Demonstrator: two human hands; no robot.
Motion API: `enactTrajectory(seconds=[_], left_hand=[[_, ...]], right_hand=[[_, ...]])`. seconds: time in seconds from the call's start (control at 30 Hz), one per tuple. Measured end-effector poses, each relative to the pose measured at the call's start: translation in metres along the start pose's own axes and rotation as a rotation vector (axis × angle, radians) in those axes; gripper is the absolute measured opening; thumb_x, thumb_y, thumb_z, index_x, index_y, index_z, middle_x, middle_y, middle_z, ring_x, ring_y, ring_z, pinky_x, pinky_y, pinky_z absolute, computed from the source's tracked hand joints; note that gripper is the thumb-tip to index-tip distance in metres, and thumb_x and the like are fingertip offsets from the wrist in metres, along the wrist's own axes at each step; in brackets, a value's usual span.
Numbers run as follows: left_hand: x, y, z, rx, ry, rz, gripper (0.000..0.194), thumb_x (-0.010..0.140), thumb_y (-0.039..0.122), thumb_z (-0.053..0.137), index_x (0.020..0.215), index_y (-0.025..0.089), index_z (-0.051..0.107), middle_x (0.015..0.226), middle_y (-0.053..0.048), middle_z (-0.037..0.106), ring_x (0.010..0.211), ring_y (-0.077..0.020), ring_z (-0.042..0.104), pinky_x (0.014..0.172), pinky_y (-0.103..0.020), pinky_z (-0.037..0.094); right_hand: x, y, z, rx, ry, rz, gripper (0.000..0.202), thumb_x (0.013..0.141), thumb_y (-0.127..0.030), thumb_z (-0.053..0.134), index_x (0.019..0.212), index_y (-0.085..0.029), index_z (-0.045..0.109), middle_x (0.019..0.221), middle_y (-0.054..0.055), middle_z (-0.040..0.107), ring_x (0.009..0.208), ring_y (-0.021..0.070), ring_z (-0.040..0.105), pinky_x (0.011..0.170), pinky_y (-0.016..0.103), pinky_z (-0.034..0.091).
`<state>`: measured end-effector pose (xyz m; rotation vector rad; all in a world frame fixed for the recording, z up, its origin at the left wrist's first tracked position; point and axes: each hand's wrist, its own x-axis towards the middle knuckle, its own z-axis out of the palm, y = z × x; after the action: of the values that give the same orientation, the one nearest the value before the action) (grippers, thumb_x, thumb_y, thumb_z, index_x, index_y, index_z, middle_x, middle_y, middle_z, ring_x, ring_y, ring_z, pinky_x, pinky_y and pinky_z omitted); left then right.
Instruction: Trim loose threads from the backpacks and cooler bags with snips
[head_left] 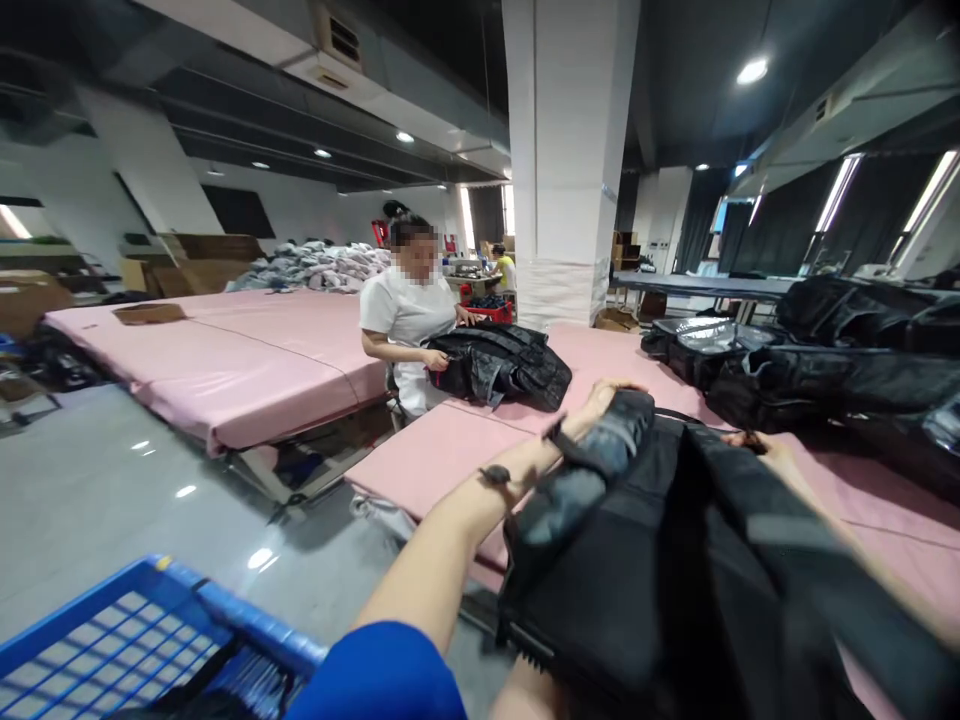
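Observation:
A large black backpack (pixel 600 590) with grey camouflage-patterned parts fills the lower right, tilted up close to me. At its far upper left, my left hand (pixel 602 402) grips the top end by the padded shoulder strap (pixel 619 430), and the bag partly covers the fingers. My right hand (pixel 766 448) is closed on the top edge farther right, its fingers partly hidden. Blur covers the nearest straps. Under the backpack is the pink-covered table (pixel 420 455).
Across the table a person in white (pixel 409 310) handles another dark backpack (pixel 502 365). Several black bags (pixel 840 375) are piled at the right. A blue crate (pixel 150 575) stands at lower left, near a second pink table (pixel 277 350). A white pillar (pixel 566 150) rises behind.

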<state>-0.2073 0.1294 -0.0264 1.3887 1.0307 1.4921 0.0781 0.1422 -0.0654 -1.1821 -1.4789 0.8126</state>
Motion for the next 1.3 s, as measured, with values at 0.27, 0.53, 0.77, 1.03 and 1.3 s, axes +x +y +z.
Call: enactTrajectory(seconds=[0.27, 0.53, 0.77, 1.03, 1.3], left_hand=[[-0.134, -0.062, 0.012, 0.537, -0.066, 0.152, 0.043, 0.068, 0.003, 0.053, 0.106, 0.019, 0.067, 0.128, -0.009, 0.049, 0.118, -0.0222, 0.045, 0.103, -0.036, 0.033], [-0.191, -0.038, 0.0, -0.232, -0.023, -0.522, 0.038, 0.072, 0.009, 0.051, 0.109, 0.01, 0.054, 0.091, -0.01, 0.063, 0.077, -0.0146, 0.062, 0.079, -0.033, 0.05], [-0.215, -0.029, -0.017, -0.294, -0.292, -0.678, 0.05, 0.059, 0.058, 0.07, 0.067, 0.011, 0.055, 0.06, -0.001, 0.058, 0.055, -0.0101, 0.056, 0.057, -0.025, 0.049], [-0.222, -0.041, -0.002, -0.037, -0.259, -0.66, 0.03, 0.069, 0.028, 0.068, 0.05, 0.012, 0.051, 0.046, 0.002, 0.054, 0.038, -0.0046, 0.047, 0.038, -0.016, 0.035], [-0.227, -0.043, -0.027, 0.196, -0.303, -0.591, 0.02, 0.073, 0.028, 0.058, 0.061, 0.013, 0.057, 0.049, 0.004, 0.052, 0.037, -0.0042, 0.043, 0.035, -0.015, 0.028]], right_hand=[[-0.123, -0.015, 0.037, -0.123, -0.214, 0.212, 0.022, 0.059, -0.035, 0.068, 0.072, -0.018, 0.067, 0.077, 0.005, 0.067, 0.068, 0.0171, 0.058, 0.056, 0.024, 0.042], [-0.181, -0.035, 0.1, 0.028, -0.357, 0.38, 0.049, 0.05, -0.059, 0.071, 0.061, -0.019, 0.044, 0.043, -0.01, 0.027, 0.037, 0.0031, 0.019, 0.035, 0.021, 0.013], [-0.18, -0.03, 0.099, 0.045, -0.309, 0.393, 0.055, 0.046, -0.062, 0.071, 0.068, -0.021, 0.042, 0.049, -0.011, 0.025, 0.039, 0.0035, 0.018, 0.037, 0.021, 0.014], [-0.178, -0.012, 0.102, -0.192, -0.164, 0.208, 0.037, 0.051, -0.044, 0.073, 0.069, -0.019, 0.052, 0.065, -0.002, 0.051, 0.062, 0.014, 0.046, 0.058, 0.027, 0.034], [-0.18, -0.006, 0.096, -0.208, -0.288, 0.171, 0.035, 0.062, -0.05, 0.066, 0.071, -0.017, 0.056, 0.061, -0.002, 0.052, 0.059, 0.0134, 0.047, 0.056, 0.026, 0.036]])
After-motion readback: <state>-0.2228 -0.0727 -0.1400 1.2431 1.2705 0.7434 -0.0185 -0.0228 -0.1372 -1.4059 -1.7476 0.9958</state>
